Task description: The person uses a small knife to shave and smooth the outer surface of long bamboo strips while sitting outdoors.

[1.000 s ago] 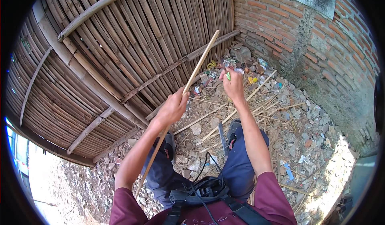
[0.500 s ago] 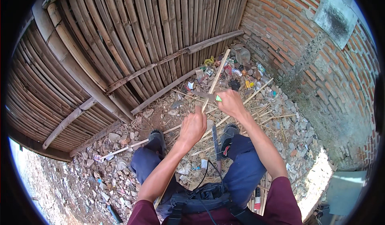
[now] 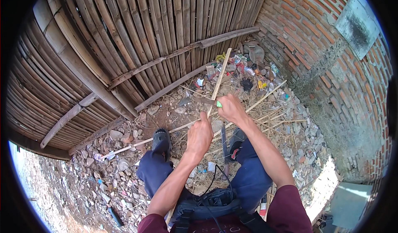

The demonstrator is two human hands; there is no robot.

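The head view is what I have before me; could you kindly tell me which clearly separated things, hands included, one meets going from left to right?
Dark cylindrical object, left shoe, left hand, right hand, yellow scrap, dark-stained grey panel.

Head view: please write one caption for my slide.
Left hand grips a pale strip; right hand holds a green-handled knife across it.

Soft shade covers the centre, sunlit ground (image 3: pixel 41 185) glares lower left, edges bend.
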